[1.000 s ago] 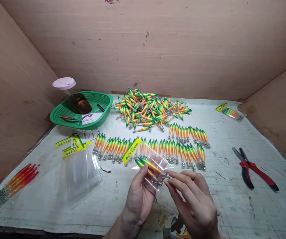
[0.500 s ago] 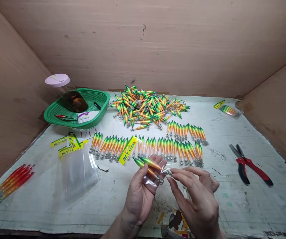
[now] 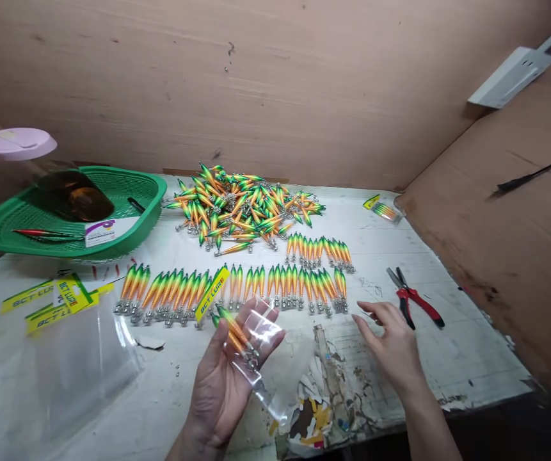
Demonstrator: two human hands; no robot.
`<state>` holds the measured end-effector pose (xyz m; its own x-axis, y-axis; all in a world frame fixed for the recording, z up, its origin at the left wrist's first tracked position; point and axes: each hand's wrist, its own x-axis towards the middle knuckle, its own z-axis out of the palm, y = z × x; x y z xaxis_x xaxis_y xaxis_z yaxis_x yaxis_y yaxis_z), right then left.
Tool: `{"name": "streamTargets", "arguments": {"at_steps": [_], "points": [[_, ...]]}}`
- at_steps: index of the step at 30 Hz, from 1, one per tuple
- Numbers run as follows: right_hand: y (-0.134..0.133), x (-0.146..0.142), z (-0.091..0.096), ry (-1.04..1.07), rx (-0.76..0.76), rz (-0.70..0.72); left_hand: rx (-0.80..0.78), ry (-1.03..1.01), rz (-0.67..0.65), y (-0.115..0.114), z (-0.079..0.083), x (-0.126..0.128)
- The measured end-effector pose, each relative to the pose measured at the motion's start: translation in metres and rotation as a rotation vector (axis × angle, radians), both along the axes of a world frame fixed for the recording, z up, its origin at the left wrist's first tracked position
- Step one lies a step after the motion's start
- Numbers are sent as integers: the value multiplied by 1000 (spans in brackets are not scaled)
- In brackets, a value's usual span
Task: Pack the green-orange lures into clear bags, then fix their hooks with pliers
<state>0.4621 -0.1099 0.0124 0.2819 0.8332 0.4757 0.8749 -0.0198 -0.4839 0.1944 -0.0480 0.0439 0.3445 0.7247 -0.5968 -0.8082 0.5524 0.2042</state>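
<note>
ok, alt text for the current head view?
Left hand holds a clear BCT LURE bag with green-orange squid jigs; right hand is beside red-and-black pliers. Beyond, matching jigs lie in rows and a pile beside a green basket.

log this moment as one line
left hand: holding clear bag, green-orange lures inside | right hand: apart from bag, near pliers | beyond: loose lure pile

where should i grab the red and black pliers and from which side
Probably by the splayed handles, coming from the near side with the right hand: the pliers lie on the table with jaws pointing away, handles spread toward the near right, and that hand is close by.
</note>
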Motion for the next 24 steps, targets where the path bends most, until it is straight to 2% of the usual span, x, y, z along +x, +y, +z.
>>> {"name": "streamTargets", "arguments": {"at_steps": [2, 5, 11, 19, 21, 24], "points": [[7, 14, -18, 4, -63, 5, 10, 23, 13, 2, 0, 1], [17, 19, -37, 24, -114, -5, 12, 13, 7, 2, 0, 3], [19, 19, -45, 68, -147, -40, 100, -112, 13, 1, -7, 0], [13, 29, -32, 92, -73, -80, -9, 47, 74, 4, 0, 4], [8, 27, -21, 120, -41, -89, -34, 42, 81, 5, 3, 5], [-9, 19, 4, 226, -24, -41, -55, 11, 105, 8, 4, 5]]}}
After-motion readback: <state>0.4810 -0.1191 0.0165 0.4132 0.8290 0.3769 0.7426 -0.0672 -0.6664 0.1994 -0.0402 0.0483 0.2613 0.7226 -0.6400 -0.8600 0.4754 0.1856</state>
